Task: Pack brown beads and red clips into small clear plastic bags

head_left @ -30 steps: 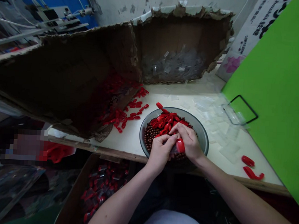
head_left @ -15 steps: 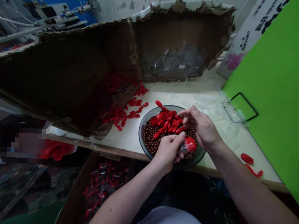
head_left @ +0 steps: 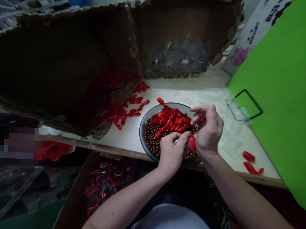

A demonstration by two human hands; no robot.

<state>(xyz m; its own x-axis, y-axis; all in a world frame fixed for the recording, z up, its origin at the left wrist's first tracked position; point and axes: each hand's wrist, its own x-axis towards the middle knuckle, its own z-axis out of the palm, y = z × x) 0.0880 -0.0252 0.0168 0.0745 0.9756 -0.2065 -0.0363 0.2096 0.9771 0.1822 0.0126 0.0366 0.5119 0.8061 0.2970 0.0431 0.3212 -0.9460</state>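
Observation:
A round grey bowl (head_left: 144, 121) sits at the table's front edge, filled with small brown beads (head_left: 154, 142) and a heap of red caps (head_left: 171, 120). My left hand (head_left: 171, 153) hovers over the bowl's near side, fingers closed on a small clear piece topped by a red cap (head_left: 192, 142). My right hand (head_left: 208, 129) is just to its right, touching that red cap with its lower fingers while thumb and forefinger pinch together above the heap; what they pinch I cannot make out.
Torn cardboard boxes stand behind: the left box (head_left: 68, 62) spills red caps (head_left: 127, 109) onto the table, the back one holds clear plastic pieces (head_left: 176, 57). A green panel (head_left: 280, 83) walls the right. Two red caps (head_left: 250, 160) lie by it. A carton (head_left: 100, 187) of finished pieces sits below.
My right hand left the piece, reached up to the red heap, then came back down against my left hand. The view has tilted slightly down.

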